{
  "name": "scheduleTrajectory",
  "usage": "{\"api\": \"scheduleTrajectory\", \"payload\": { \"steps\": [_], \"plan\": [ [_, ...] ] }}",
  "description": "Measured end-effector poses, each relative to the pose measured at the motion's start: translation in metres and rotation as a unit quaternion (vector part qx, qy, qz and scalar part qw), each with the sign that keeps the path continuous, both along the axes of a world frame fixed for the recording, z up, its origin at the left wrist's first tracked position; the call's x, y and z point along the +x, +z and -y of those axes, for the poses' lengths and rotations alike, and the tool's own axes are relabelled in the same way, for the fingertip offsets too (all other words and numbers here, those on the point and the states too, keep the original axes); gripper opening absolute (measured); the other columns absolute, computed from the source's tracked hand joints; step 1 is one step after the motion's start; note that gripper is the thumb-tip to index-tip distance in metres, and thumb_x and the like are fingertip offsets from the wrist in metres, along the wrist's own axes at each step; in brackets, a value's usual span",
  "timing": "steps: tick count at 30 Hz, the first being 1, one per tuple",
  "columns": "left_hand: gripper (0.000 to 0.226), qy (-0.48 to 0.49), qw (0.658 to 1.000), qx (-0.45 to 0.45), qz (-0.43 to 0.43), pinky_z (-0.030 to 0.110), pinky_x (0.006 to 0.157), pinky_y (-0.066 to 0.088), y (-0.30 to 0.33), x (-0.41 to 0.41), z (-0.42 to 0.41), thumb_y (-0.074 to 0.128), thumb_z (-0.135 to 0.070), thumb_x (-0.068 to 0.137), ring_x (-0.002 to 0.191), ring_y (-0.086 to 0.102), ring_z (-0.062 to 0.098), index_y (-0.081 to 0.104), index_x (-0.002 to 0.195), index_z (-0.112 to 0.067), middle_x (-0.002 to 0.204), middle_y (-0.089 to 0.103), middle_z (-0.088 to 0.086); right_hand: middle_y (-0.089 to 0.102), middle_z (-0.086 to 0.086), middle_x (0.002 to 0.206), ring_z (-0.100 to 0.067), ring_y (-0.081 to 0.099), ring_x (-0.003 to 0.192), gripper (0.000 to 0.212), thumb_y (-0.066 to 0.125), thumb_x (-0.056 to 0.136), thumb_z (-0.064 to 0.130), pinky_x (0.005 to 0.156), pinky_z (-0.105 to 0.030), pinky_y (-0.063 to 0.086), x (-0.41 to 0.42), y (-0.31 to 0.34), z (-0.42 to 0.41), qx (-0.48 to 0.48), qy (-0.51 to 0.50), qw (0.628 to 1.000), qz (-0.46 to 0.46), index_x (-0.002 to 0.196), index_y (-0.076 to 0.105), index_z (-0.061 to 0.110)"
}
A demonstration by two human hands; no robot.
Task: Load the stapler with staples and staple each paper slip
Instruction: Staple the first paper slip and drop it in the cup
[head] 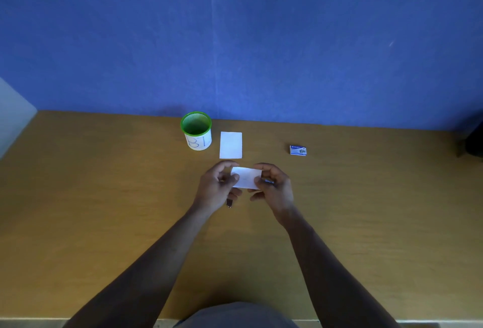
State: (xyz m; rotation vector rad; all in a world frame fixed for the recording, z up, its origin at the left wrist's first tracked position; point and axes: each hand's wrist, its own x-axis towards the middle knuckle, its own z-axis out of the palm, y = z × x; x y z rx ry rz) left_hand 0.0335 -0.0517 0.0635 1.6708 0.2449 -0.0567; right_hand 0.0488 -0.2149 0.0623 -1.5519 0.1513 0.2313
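Observation:
I hold a white paper slip [245, 177] just above the wooden table, between both hands. My left hand [218, 189] pinches its left end and my right hand [275, 188] pinches its right end. A small blue bit [268, 182] shows by my right fingers; I cannot tell what it is. A dark object with a shiny tip [229, 204] pokes out below my left hand, mostly hidden, possibly the stapler. More white slips [230, 144] lie flat just beyond my hands. A small blue staple box [298, 150] lies to the right.
A green-rimmed cup with a white label [196, 131] stands at the back, left of the slips. The wooden table [104, 197] meets a blue wall at the far edge. A dark object [474, 142] sits at the far right edge.

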Motion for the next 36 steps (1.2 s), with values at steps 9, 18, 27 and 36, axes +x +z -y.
{"api": "scheduleTrajectory", "payload": {
  "steps": [9,18,27,36],
  "plan": [
    [0.005,0.026,0.999,0.01,0.02,0.044,0.053,0.059,0.004,-0.001,-0.014,0.063,-0.004,0.09,0.057,0.07,0.027,0.059,0.09,-0.008,0.083,0.067,0.017,0.067,-0.011,0.09,-0.02,0.069,0.075,0.023,0.058,0.092,-0.007,0.056,-0.031,0.058,-0.001,0.009,-0.017,0.055,-0.006,0.998,-0.022,0.108,0.064,0.009],
    [0.013,-0.009,1.0,0.006,0.002,0.049,0.08,0.058,0.004,-0.003,-0.035,0.063,-0.004,0.09,0.081,0.067,0.038,0.065,0.098,0.006,0.093,0.067,0.027,0.069,-0.019,0.101,-0.031,0.071,0.087,0.02,0.058,0.093,-0.002,0.073,-0.047,0.06,0.001,0.006,-0.027,0.102,0.052,0.99,-0.076,0.109,0.063,0.007],
    [0.013,0.025,0.996,-0.087,0.003,0.027,0.061,0.059,0.006,-0.002,-0.04,0.061,-0.002,0.091,0.072,0.063,0.017,0.063,0.098,0.009,0.087,0.063,0.016,0.078,-0.006,0.095,-0.021,0.074,0.094,0.049,0.054,0.09,0.06,0.074,-0.029,0.058,0.011,0.013,-0.038,0.07,0.076,0.991,-0.087,0.091,0.079,0.019],
    [0.017,0.066,0.991,-0.116,-0.007,0.033,0.059,0.06,0.001,0.004,-0.042,0.065,-0.011,0.09,0.066,0.069,0.014,0.066,0.085,0.005,0.078,0.066,0.011,0.071,-0.017,0.099,-0.031,0.069,0.096,0.022,0.065,0.093,0.018,0.088,-0.043,0.058,0.014,0.008,-0.044,0.102,0.061,0.99,-0.075,0.104,0.071,0.0]
  ]
}}
